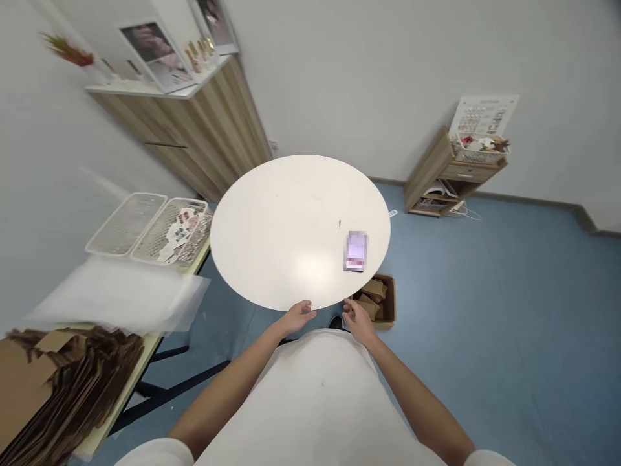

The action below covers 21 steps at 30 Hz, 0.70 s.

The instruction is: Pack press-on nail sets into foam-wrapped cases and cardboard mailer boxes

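My left hand (pixel 295 317) is at the near edge of a round white table (pixel 281 226), its fingers loosely bent and apart with nothing in them. To its right, my right hand (pixel 359 321) hovers by the same edge, also holding nothing, with thumb and fingers spread a little. Whether either hand touches the rim, I cannot tell. A phone (pixel 356 251), its lit screen pixelated, lies flat on the table beyond my right hand. Below the table edge, partly behind that hand, stands a cardboard box (pixel 391 304) with folded brown cardboard pieces inside.
On the left, a side table (pixel 109 414) carries stacked flattened cardboard (pixel 82 382), translucent sheets (pixel 121 291) and a white basket (pixel 145 243) of cards. A wood-grain cabinet (pixel 228 123) stands behind, a small shelf unit (pixel 424 171) at the back right. Blue floor (pixel 485 323) extends right.
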Each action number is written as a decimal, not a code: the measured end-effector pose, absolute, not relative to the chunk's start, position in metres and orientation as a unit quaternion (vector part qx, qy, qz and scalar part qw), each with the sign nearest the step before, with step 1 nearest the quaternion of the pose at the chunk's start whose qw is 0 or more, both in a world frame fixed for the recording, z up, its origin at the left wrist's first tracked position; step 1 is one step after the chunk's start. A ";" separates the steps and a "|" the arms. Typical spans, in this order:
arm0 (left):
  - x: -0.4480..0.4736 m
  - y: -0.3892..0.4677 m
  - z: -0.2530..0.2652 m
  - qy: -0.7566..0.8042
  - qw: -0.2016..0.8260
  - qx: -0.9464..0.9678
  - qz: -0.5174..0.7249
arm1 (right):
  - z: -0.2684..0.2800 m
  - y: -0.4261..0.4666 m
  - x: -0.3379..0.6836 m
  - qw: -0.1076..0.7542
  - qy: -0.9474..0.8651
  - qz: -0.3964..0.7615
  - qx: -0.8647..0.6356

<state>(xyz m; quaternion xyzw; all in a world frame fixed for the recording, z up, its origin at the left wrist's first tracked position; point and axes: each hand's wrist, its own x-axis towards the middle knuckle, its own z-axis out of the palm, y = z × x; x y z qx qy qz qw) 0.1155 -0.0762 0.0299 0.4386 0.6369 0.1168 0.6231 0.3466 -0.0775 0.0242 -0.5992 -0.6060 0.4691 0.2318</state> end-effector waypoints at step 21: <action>-0.153 -0.174 0.050 0.727 0.497 0.297 0.370 | 0.053 -0.060 0.038 0.102 -0.717 0.564 -0.397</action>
